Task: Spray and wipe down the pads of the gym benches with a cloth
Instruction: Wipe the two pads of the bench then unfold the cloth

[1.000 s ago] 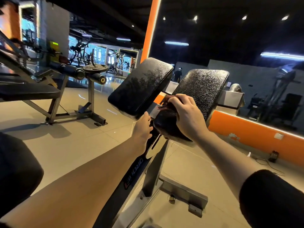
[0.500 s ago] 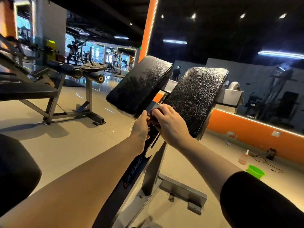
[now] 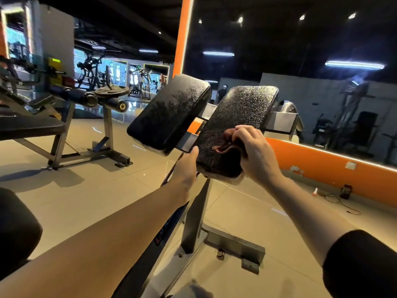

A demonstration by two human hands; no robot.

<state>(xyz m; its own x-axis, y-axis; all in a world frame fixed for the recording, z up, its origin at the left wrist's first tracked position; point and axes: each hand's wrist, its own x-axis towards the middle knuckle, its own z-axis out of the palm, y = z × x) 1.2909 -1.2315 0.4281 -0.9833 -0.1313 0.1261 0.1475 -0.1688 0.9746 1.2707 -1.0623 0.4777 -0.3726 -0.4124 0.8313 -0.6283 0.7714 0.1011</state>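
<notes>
Head view shows 2 black bench pads tilted side by side on a grey steel frame (image 3: 194,214). The right hand (image 3: 255,154) lies on the near end of the right pad (image 3: 240,123), its fingers curled round a bunched dark reddish-brown cloth (image 3: 228,145) that is pressed against the pad's wet, glistening surface. The left hand (image 3: 185,166) is at the near left corner of that same pad, thumb up against its edge; its fingers are hidden behind the hand, so I cannot tell whether they grip anything. The left pad (image 3: 169,112) stands apart from both hands, its surface beaded with droplets. On the floor near the orange wall base, well to the right, a small spray bottle (image 3: 315,191) stands beside a trailing black cable (image 3: 339,203). Another bench (image 3: 32,125) stands at the left.
</notes>
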